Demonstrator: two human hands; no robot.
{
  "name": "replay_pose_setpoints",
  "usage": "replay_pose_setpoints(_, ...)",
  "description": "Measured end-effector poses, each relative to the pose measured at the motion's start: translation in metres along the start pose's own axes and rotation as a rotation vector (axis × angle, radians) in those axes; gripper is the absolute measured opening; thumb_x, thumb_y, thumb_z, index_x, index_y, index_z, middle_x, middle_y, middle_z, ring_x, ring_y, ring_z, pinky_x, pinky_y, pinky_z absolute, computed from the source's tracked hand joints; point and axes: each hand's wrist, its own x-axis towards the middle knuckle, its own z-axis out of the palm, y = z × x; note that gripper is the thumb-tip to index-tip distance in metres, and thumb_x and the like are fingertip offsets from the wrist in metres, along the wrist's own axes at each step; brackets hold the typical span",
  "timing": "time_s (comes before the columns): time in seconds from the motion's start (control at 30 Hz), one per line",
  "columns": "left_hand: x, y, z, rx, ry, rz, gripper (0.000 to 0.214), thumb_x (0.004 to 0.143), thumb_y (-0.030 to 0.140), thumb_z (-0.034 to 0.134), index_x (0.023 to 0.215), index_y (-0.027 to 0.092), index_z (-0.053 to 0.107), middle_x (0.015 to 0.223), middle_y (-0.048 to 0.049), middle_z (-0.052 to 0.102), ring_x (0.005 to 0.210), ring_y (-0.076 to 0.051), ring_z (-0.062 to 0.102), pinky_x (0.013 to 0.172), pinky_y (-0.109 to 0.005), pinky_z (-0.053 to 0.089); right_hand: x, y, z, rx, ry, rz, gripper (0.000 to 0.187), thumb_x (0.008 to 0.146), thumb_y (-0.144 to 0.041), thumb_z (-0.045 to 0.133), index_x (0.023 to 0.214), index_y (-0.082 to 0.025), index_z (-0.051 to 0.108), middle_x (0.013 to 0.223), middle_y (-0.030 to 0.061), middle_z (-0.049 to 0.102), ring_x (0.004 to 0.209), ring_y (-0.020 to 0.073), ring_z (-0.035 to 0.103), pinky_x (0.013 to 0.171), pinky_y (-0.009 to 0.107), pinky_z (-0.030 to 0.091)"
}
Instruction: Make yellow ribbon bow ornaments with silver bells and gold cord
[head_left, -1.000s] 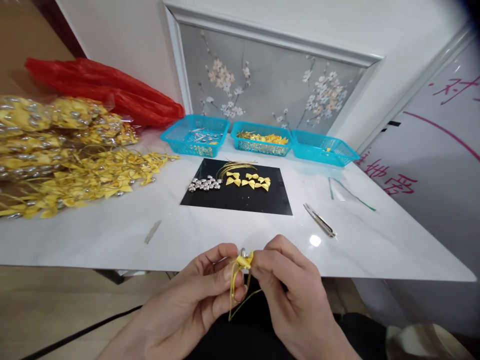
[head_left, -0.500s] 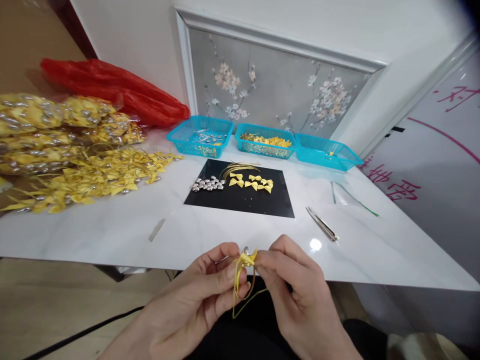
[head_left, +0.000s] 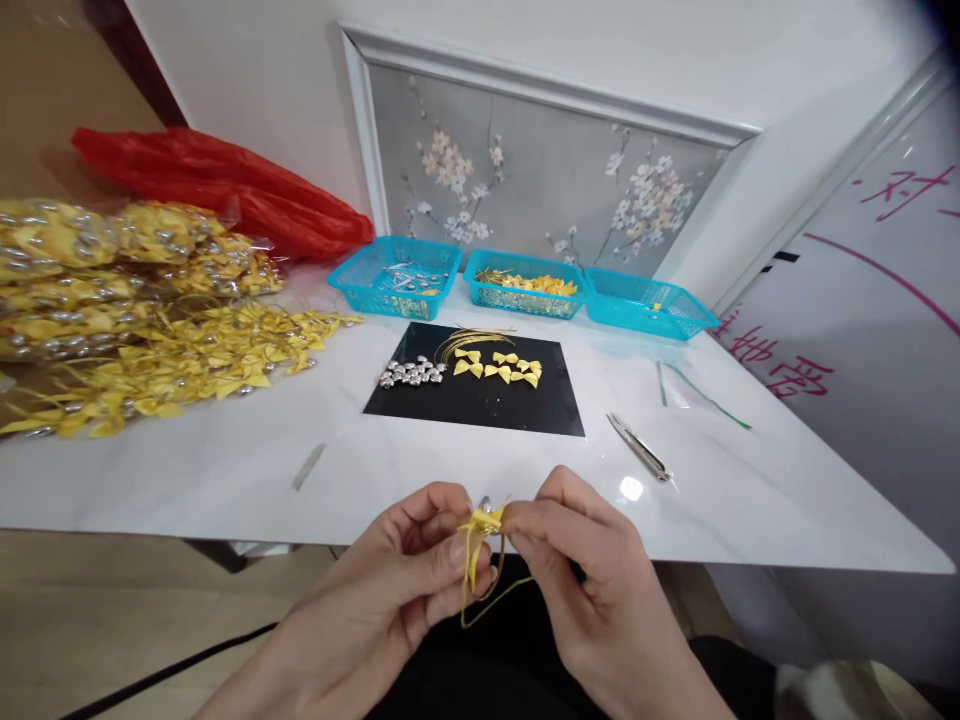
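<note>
Between my hands, at the table's front edge, is a yellow ribbon bow [head_left: 484, 520] with a silver bead [head_left: 486, 504] at its top. My left hand [head_left: 420, 570] pinches the bow's left side between thumb and fingers. Thumb and forefinger of my right hand [head_left: 592, 560] are closed on its right end. A thin yellow-green cord [head_left: 495, 602] loops down below the bow. Ahead lies a black mat [head_left: 450, 408] bearing silver beads [head_left: 411, 372], several yellow bows [head_left: 498, 373] and a bundle of gold cords [head_left: 469, 340].
Small snips [head_left: 637, 447] lie on the white table [head_left: 450, 470] at right. Blue baskets [head_left: 397, 280] stand along the back. Bagged yellow ribbon pieces [head_left: 135, 250] and loose ones [head_left: 180, 370] fill the left, beside a red bag [head_left: 225, 185]. Green strips [head_left: 709, 398] lie at right.
The camera view has shifted slightly. Both hands keep their pinch on the bow, and the right fingertips still grip its right end.
</note>
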Motion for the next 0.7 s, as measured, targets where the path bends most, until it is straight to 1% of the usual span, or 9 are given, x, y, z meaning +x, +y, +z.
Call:
replay_pose_setpoints(0.1, -0.0020, 0.0013, -0.0013, 0.026, -0.034, 0.013, 0.030, 0.057, 0.009, 0.094, 0.078, 0.017, 0.075, 0.071, 0.0006, 0.073, 0.062, -0.010, 0.070, 0.063, -0.017, 0.060, 0.0021, -0.0023, -0.0039, -0.022, -0.035, 0.005, 0.032, 0.096, -0.004, 0.046, 0.102, -0.023, 0.070, 0.079, -0.0005, 0.047, 0.068, 0.0132, 0.049, 0.057, 0.024, 0.041)
replay_pose_setpoints(0.3, -0.0040, 0.0023, -0.0030, 0.044, -0.033, 0.012, 0.030, 0.057, 0.011, 0.094, 0.078, 0.018, 0.074, 0.072, 0.0014, 0.072, 0.062, -0.009, 0.069, 0.063, -0.017, 0.058, 0.0048, -0.0016, -0.0080, -0.009, -0.086, 0.022, 0.034, 0.097, -0.004, 0.046, 0.104, -0.027, 0.070, 0.081, -0.0010, 0.047, 0.069, 0.0124, 0.049, 0.058, 0.024, 0.040)
replay_pose_setpoints(0.57, -0.0028, 0.0044, 0.0000, 0.109, -0.060, 0.028, 0.031, 0.056, 0.013, 0.095, 0.075, 0.018, 0.072, 0.071, 0.0023, 0.070, 0.063, -0.009, 0.066, 0.062, -0.016, 0.055, 0.0046, -0.0037, -0.0083, -0.006, -0.104, 0.021, 0.036, 0.097, -0.004, 0.046, 0.108, -0.029, 0.069, 0.082, -0.0014, 0.046, 0.071, 0.0119, 0.049, 0.059, 0.024, 0.039)
replay_pose_setpoints(0.7, -0.0032, 0.0043, -0.0027, 0.164, -0.071, 0.073, 0.030, 0.058, 0.015, 0.094, 0.076, 0.018, 0.071, 0.070, 0.0025, 0.068, 0.063, -0.009, 0.064, 0.060, -0.016, 0.052, 0.0047, -0.0057, -0.0094, -0.014, -0.114, 0.024, 0.036, 0.096, -0.003, 0.046, 0.106, -0.028, 0.070, 0.083, -0.0013, 0.048, 0.071, 0.0116, 0.050, 0.061, 0.024, 0.040)
